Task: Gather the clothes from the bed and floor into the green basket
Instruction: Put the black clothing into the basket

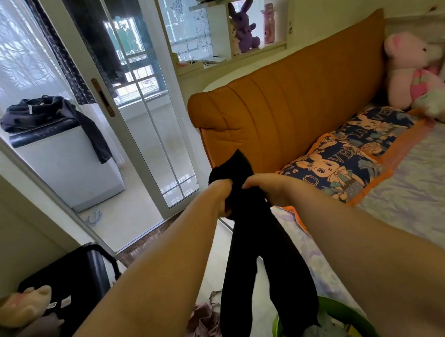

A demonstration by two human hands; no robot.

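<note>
I hold a long black garment [259, 258] up in front of me with both hands. My left hand [222, 197] and my right hand [266, 191] each grip its upper end side by side, and two dark legs of it hang straight down. Their lower ends reach the green basket [358, 316] at the bottom edge, which holds pale clothes. A pinkish-mauve garment [203, 330] lies crumpled on the floor left of the basket. The bed [415, 194] with a lilac patterned sheet runs along the right.
An orange padded headboard [290, 105], a rabbit-print pillow [347, 157] and a pink plush bear [415, 76] sit at the bed's head. A glass sliding door [144, 121] stands ahead. Dark clothes [49, 114] drape a white washer. A black suitcase [74, 286] with plush toys is at lower left.
</note>
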